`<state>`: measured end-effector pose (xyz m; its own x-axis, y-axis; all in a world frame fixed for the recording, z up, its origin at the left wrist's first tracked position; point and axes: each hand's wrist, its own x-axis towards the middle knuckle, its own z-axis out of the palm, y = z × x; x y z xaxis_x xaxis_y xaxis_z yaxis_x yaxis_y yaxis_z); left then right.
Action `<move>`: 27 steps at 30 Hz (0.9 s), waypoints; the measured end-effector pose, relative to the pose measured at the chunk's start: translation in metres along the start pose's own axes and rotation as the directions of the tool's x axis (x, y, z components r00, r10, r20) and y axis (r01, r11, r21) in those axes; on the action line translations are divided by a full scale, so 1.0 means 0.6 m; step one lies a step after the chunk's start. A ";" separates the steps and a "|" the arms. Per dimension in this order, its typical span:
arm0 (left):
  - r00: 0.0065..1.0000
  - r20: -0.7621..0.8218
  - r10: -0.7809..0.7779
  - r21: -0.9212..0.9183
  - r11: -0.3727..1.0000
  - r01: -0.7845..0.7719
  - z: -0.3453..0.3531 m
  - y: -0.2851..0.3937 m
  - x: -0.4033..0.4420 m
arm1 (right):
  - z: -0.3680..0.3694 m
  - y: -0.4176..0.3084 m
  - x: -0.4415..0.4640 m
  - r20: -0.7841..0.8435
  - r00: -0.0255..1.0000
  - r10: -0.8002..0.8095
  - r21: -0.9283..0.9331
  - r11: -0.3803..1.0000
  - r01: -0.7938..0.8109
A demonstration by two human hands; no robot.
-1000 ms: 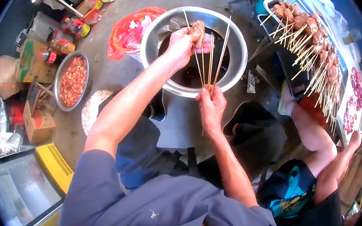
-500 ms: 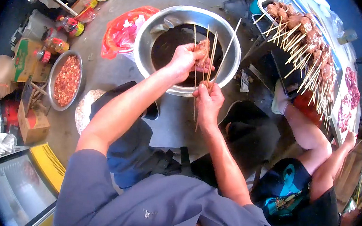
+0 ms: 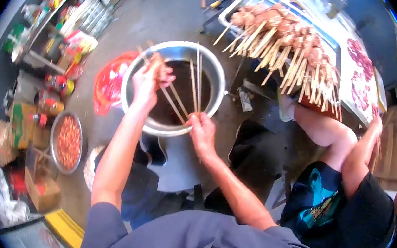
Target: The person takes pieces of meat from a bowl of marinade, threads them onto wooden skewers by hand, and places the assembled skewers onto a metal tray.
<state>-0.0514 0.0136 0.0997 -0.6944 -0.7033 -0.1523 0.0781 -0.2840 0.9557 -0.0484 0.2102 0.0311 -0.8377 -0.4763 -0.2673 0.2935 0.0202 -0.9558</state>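
Observation:
My left hand [image 3: 145, 83] is closed around a piece of meat [image 3: 156, 66] over the left side of a wide metal basin [image 3: 219, 94]. Dark liquid [image 3: 184, 76] fills the basin's bottom. With my right hand [image 3: 202, 133], I grip the lower ends of several thin wooden skewers [image 3: 194, 87] by the near rim. Two of them slant up-left to the meat, their tips showing beyond my left hand. The others point up over the liquid, with nothing on them that I can see. How the meat sits on the slanted skewers is partly hidden by my fingers.
At the right, loaded meat skewers [image 3: 289, 41] crowd a tray, with red meat pieces [image 3: 358, 75] beyond. A co-worker's hand [image 3: 375, 124] is beside it. A red plastic bag [image 3: 103, 85] stands left of the basin; a bowl of reddish chunks [image 3: 68, 142] lies farther left.
The head view has shifted, bringing the tray further in. My left hand has moved left with the meat, and the skewers now fan apart, two leaning left.

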 end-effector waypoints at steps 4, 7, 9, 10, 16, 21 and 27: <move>0.983 -0.008 0.184 0.084 0.980 -0.183 0.029 0.068 0.030 | -0.007 -0.012 -0.017 0.036 0.999 0.001 0.040 0.999 -0.002; 0.969 0.137 0.207 0.251 0.939 -0.237 0.125 0.161 0.034 | -0.012 -0.017 -0.021 0.106 0.994 -0.008 -0.033 0.999 0.011; 0.934 0.277 0.226 0.337 0.887 -0.314 0.208 0.212 0.034 | -0.014 -0.021 -0.023 0.151 0.988 0.028 -0.005 1.000 -0.028; 0.911 0.346 0.225 0.401 0.843 -0.360 0.254 0.233 0.032 | -0.017 -0.027 -0.024 0.155 0.987 0.034 -0.046 0.999 -0.027; 0.576 0.747 0.331 0.567 0.133 -0.813 0.499 0.204 0.115 | -0.029 -0.047 -0.031 0.150 0.989 0.002 -0.004 1.000 -0.001; 0.638 0.760 0.122 0.639 0.037 -0.768 0.586 0.150 0.094 | -0.035 -0.045 -0.030 0.124 0.992 -0.010 0.021 1.000 0.008; 0.446 0.816 0.368 0.480 0.000 -0.877 0.520 0.219 0.050 | -0.037 -0.046 -0.037 0.165 0.986 -0.026 0.059 0.998 0.017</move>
<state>-0.2853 0.1584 0.2994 -0.8644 0.1133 0.4899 0.2662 0.9297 0.2545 -0.0481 0.2399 0.0610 -0.7579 -0.6148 -0.2183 0.3060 -0.0395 -0.9512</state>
